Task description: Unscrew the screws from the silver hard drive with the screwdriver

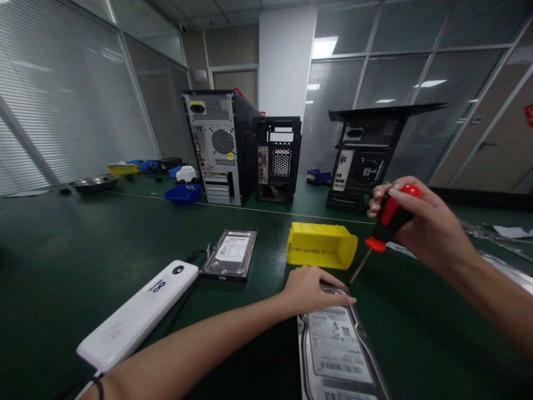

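A silver hard drive [339, 344] with a printed label lies on the green table close to me, its near end cut off by the frame. My left hand [312, 291] grips its far end, thumb across the top and the other fingers partly hidden. Raised to the right, my right hand [420, 222] is closed around the red and black handle of a screwdriver [389, 219]. The shaft slants down, its tip beside the drive's far right corner; whether it touches anything I cannot tell. Just beyond the drive, a yellow bin [320, 258] rests on its side with small bits inside, probably screws.
A second hard drive [230, 253] lies left of the bin. A white power bank [139, 314] marked 18 is by my left forearm, with a black cable. Computer cases [219, 147] stand behind, near a blue bin [183, 193] and a metal bowl [94, 183].
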{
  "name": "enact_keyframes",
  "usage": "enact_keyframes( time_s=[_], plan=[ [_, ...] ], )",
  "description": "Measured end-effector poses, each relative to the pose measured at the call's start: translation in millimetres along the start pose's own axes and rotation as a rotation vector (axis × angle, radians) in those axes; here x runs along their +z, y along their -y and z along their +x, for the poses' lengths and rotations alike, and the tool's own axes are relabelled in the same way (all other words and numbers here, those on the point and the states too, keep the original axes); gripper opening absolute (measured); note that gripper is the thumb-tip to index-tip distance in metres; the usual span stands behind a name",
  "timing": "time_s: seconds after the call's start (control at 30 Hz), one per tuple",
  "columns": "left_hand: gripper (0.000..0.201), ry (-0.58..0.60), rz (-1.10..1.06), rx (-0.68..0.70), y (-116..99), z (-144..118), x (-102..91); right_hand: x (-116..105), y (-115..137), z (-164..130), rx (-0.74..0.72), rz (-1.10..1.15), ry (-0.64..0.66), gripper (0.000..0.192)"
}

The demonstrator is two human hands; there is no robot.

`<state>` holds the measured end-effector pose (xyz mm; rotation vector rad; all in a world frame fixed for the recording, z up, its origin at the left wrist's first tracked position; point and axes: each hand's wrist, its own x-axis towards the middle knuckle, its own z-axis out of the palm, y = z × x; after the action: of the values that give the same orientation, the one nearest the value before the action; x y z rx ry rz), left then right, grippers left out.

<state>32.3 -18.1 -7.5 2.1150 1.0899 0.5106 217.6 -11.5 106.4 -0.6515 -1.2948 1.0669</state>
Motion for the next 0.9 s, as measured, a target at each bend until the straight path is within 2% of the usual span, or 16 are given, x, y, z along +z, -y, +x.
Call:
enact_keyframes(
  time_s=[0.13, 0.27, 0.5, 0.63, 0.8, 0.9],
  plan=[
    [0.055, -0.010, 0.002, 0.002, -1, 0, -0.2, 0, 2, -1, -0.009, 0.018, 0.095, 0.008],
    [0.055, -0.002, -0.006, 0.014, 1, 1, 0.6, 2, 6, -4, 0.041, 0.019, 0.098, 0.028],
    [0.053, 0.002, 0.003, 0.016, 1, 1, 1.3, 5, -1, 0, -0.017, -0.012, 0.048, 0.015],
    [0.053, -0.012, 0.015, 0.005, 0, 2, 2.0, 3, -4, 1, -0.058, 0.039, 0.131, 0.010],
    [0.054, -0.013, 0.014, 0.012, 2, 2, 1.6, -1, 1, -3, -0.037, 0.047, 0.148, 0.035],
    [0.056, 0.000, -0.004, 0.021, 3, 2, 1.4, -2, 2, -4, -0.003, 0.025, 0.110, 0.031]
  ],
)
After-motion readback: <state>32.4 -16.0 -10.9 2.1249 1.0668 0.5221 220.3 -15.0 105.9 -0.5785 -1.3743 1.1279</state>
